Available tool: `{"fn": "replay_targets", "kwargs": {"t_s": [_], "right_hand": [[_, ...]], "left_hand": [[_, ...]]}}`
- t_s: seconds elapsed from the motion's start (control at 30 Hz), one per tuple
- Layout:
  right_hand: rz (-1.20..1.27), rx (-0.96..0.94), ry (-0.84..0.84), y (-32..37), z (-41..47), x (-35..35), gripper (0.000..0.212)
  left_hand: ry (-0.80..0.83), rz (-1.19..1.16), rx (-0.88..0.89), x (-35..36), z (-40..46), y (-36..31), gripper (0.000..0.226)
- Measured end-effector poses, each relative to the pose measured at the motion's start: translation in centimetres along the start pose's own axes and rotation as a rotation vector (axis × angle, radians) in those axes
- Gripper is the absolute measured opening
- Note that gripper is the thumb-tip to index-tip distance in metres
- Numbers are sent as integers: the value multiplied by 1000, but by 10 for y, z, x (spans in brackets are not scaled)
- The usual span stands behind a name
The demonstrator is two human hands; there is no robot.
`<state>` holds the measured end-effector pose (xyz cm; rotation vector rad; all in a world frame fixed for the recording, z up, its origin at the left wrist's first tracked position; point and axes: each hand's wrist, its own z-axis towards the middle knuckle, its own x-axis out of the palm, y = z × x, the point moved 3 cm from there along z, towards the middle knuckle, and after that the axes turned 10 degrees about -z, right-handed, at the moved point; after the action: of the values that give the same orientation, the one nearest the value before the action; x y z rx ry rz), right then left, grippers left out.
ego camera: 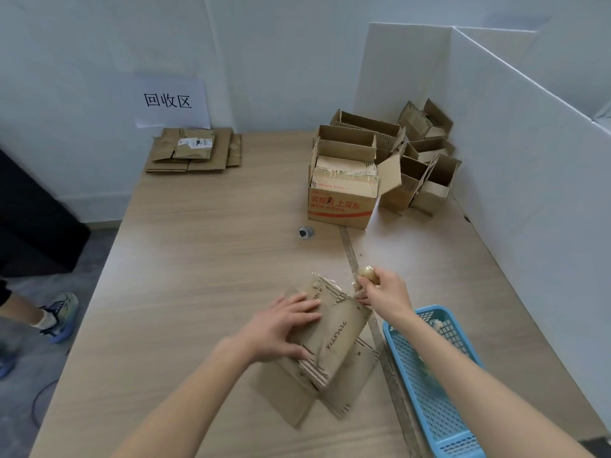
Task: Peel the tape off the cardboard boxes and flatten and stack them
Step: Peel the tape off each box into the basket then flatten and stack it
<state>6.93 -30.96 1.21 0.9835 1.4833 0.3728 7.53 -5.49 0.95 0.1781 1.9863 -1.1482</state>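
Your light wood-grain desk (pixel 205 246) carries a blue perforated plastic basket (pixel 433 391) at its near right edge and has a round metal-rimmed cable hole (pixel 306 232) near its middle. A white paper sign with black characters (pixel 170 101) hangs on the white wall (pixel 99 44) behind, and white foam partition boards (pixel 515 133) close off your right. On the grey floor (pixel 49 375) to your left, someone's foot in a blue-and-yellow sneaker (pixel 61 317) stands.

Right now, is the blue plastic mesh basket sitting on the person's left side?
No, the blue plastic mesh basket sits by the right forearm, at the wooden table's right edge.
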Motion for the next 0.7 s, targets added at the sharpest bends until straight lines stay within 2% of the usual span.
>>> {"fn": "replay_targets", "kwargs": {"t_s": [0.1, 0.2, 0.23, 0.3, 0.37, 0.47, 0.53, 0.63, 0.7], "right_hand": [[37, -18, 37, -5, -12, -1, 13], [-39, -76, 22, -3, -28, 5, 31], [-43, -87, 18, -1, -34, 8, 30], [-1, -88, 62, -1, -48, 17, 26], [3, -129, 123, -3, -67, 24, 28], [-82, -191, 162, -13, -82, 21, 30], [-159, -187, 241, -21, -76, 9, 31], [-139, -128, 328, -19, -52, -9, 34], [-92, -90, 385, -16, -42, -16, 28]], "left_hand": [[42, 140, -152, -22, 3, 1, 81], [-59, 147, -278, -7, 12, -23, 70], [-118, 115, -327, 4, 14, -30, 79], [-155, 124, -402, 30, 14, -36, 120], [-172, 275, -386, 51, 12, -31, 140], [-235, 376, -297, 63, 9, -20, 138], [-219, 383, -257, 65, 10, -16, 137], [-218, 385, -272, 64, 13, -15, 138], [-224, 380, -282, 62, 14, -16, 138]]}}
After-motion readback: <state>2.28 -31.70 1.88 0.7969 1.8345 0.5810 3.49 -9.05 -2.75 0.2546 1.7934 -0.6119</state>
